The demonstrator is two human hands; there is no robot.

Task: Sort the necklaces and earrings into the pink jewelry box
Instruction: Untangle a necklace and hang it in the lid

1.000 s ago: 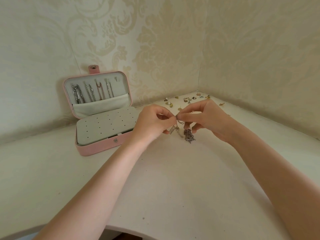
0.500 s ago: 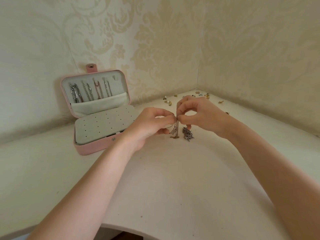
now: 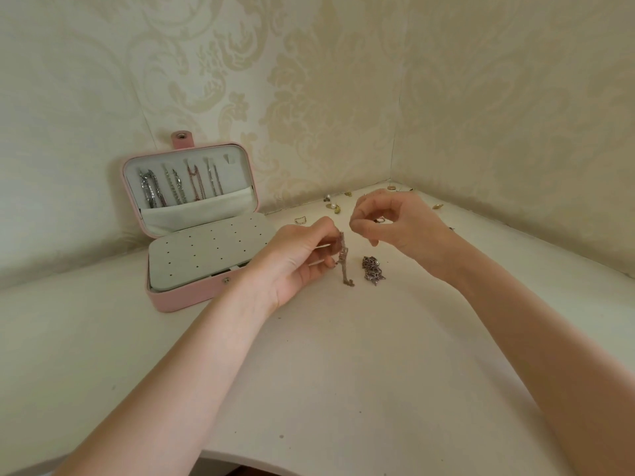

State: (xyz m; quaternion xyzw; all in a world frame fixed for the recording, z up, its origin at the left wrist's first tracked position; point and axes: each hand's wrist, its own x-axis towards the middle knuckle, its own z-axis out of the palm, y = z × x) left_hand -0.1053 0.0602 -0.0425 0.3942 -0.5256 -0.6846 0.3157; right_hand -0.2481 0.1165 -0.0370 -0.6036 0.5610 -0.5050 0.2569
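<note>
1. A white table (image 3: 343, 372) fills a corner between two walls papered in cream damask.
2. The chain (image 3: 344, 262) being sorted hangs doubled from the left hand (image 3: 302, 259), pinched between thumb and fingertips near its top, its lower end touching or just above the table; I cannot tell which.
3. The right hand (image 3: 395, 225) hovers just beside it, fingers curled with thumb and forefinger nearly meeting. Whether it has hold of a fine strand or clasp is too small to tell.
4. A second chain lies in a heap (image 3: 372, 269) on the table, just right of the hanging one.
5. The box (image 3: 192, 293) stands open to the left, four chains hung in its lid, the pegboard tray of holes bare.
6. Loose earrings (image 3: 335, 207) are scattered toward the corner behind the hands.
7. Risks, as I judge them:
   - The dangling end could drag into the heap and snag, since the two sit so near.
   - A thin pinch on a doubled chain may slip, dropping it in a tangle.
   - Carrying it across to the lid, its free end could catch on the tray edge.
   - A sweeping wrist might scatter the earrings.
</note>
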